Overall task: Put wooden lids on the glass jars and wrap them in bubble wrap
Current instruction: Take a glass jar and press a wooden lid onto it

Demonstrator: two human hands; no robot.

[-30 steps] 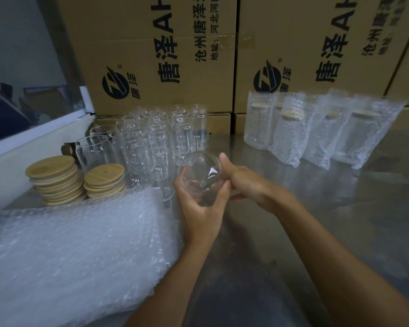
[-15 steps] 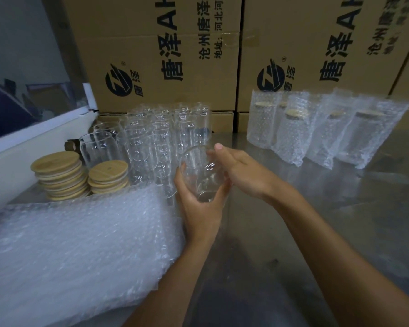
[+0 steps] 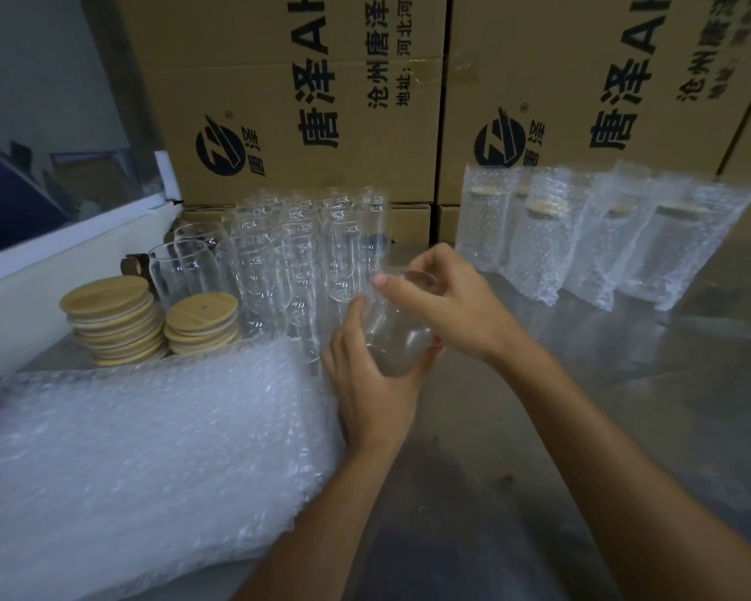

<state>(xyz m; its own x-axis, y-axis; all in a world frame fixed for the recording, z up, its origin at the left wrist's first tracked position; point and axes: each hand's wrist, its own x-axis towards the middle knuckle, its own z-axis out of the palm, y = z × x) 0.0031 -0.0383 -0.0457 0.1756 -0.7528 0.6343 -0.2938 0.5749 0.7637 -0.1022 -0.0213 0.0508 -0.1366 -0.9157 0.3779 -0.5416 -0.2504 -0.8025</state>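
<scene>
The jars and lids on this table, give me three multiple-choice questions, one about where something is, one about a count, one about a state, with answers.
1. Where do the lid stacks stand?
A. left of the bare jars
B. among the wrapped jars
C. on the cardboard boxes

2. How many lid stacks are there?
A. one
B. two
C. four

3. What is the state of the held jar?
A. lidded and wrapped
B. lidded, unwrapped
C. no lid, unwrapped

Answers:
1 A: both stacks sit at the left, beyond the bubble wrap, beside the bare jars.
2 B: a taller stack and a shorter one stand side by side.
3 C: the left hand grips clear bare glass, the right hand is at its rim, and no wood shows on it, unlike the wrapped jars.
</scene>
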